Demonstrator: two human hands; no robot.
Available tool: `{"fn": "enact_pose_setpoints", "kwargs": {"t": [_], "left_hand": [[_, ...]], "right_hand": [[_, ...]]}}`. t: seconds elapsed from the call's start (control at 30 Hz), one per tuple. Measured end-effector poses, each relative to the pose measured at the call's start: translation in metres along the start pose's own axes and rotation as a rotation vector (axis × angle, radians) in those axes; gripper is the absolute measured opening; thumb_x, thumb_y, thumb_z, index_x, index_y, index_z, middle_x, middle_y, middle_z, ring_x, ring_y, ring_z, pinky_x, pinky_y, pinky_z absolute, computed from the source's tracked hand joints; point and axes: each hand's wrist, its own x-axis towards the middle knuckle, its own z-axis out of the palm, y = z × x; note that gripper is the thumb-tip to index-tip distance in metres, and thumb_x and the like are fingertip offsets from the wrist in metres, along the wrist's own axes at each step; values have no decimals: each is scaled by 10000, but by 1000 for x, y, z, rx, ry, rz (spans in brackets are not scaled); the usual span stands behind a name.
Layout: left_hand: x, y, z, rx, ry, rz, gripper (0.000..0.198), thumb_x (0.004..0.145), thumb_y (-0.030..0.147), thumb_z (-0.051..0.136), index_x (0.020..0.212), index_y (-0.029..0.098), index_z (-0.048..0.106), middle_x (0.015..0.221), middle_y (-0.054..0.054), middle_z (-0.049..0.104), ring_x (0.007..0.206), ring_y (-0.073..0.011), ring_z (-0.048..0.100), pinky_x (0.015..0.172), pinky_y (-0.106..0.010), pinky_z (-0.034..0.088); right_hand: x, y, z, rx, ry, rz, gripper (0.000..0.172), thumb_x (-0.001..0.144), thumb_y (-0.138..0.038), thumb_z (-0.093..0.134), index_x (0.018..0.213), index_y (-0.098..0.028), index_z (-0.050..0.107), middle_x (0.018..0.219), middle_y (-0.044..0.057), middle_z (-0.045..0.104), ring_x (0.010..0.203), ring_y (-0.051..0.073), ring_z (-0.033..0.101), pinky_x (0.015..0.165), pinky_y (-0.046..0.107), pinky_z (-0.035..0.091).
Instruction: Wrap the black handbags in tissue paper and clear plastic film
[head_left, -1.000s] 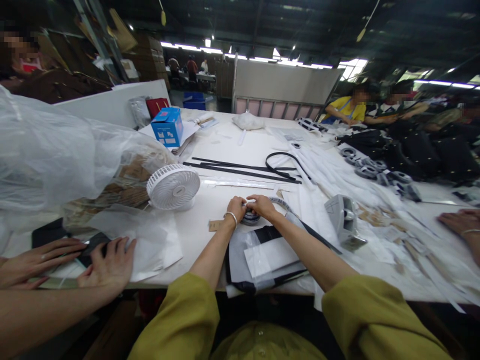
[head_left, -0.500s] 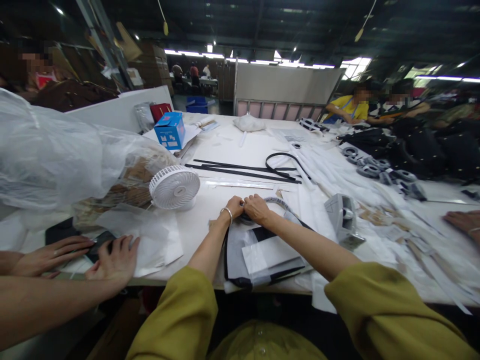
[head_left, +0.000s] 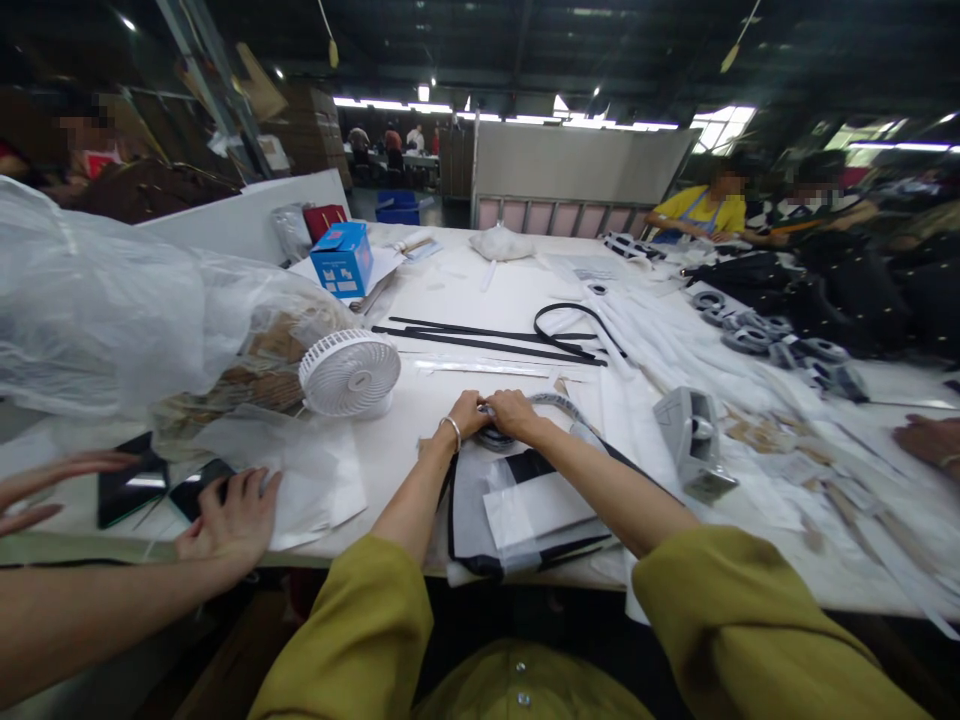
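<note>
My left hand (head_left: 468, 414), with a bangle at the wrist, and my right hand (head_left: 514, 412) meet at a grey roll of tape (head_left: 496, 437) on the white table (head_left: 465, 290). Both hands are closed with their fingers pinched on the roll. A strip of tape (head_left: 559, 402) curls away to the right of it. Below my hands lies a black and grey cloth piece (head_left: 480, 510) with clear plastic bags (head_left: 540, 510) on top.
A white desk fan (head_left: 348, 373) stands left of my hands. A neighbour's hand (head_left: 229, 515) presses plastic sheets at the left. Black strips (head_left: 487, 340), a blue box (head_left: 342, 259), a grey tape dispenser (head_left: 691, 440) and several tape rolls (head_left: 772, 340) lie around. Other people sit at the far right.
My hands stay on the tape roll with barely any shift. The neighbour's far hand has lifted off the dark card at the left.
</note>
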Motion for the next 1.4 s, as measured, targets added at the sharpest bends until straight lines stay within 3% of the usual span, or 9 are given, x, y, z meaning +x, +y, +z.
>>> {"fn": "enact_pose_setpoints", "kwargs": {"t": [0.13,0.33,0.43,0.6,0.73,0.93,1.1,1.23,1.4], "left_hand": [[-4,-6,-5,-211,55,-87,630,666,144,719,1263,115,520,1260,-179,601,1067,-214,628,843,-279,508],[-23,-22,-20,-360,203,-188,491,866,207,582,1332,117,457,1384,-198,525,1211,-212,573,961,-309,492],[-43,-30,-26,-361,255,-216,426,916,210,497,1334,134,473,1360,-170,561,1224,-196,567,972,-313,495],[-79,-26,-31,-286,213,-164,386,900,211,490,1268,123,568,1321,-151,604,1207,-210,585,1047,-345,457],[-98,-10,-29,-150,118,-28,425,890,241,521,1303,153,563,1448,-113,499,1375,-217,419,1181,-384,291],[-104,5,-23,262,-98,28,447,976,294,375,1403,193,460,1491,-109,445,1444,-262,297,1177,-557,202],[-111,9,-24,214,-12,13,481,961,301,402,1409,132,455,1539,-139,356,1458,-256,262,1198,-499,197],[-141,15,-26,-4,22,36,557,966,417,380,1424,105,438,1523,-143,384,1438,-239,312,1211,-424,215],[-195,20,-16,-79,91,48,622,954,489,400,1470,142,379,1554,-117,335,1446,-250,293,1215,-442,213]], "right_hand": [[0,-3,3,-27,29,-37,271,890,-251,548,1099,-143,682,1111,159,674,1064,280,603,888,351,409],[5,12,0,-31,113,-94,275,909,-143,450,1099,-77,639,1102,184,664,1115,277,568,1071,390,258],[8,21,3,-8,124,-60,279,906,-144,460,1103,-54,634,1115,209,660,1131,300,564,1046,399,292],[15,27,8,64,78,10,298,875,-165,550,1146,-100,656,1130,181,690,1134,289,602,1049,417,326],[11,32,-4,140,33,64,555,845,-261,635,1373,-138,517,1377,170,565,1278,292,518,1085,443,340],[-78,38,-41,336,191,-6,555,950,-426,476,1432,-150,459,1462,133,486,1362,278,435,1138,460,319],[-182,-6,-13,269,278,-141,599,951,-481,487,1458,-168,421,1471,134,473,1396,295,386,1165,553,250],[-206,-35,17,163,302,-113,658,925,-514,531,1428,-99,449,1493,179,426,1410,313,358,1156,538,283],[-221,-10,-4,104,398,-102,708,938,-526,496,1484,-99,350,1533,162,369,1443,281,297,1183,513,236]]}}
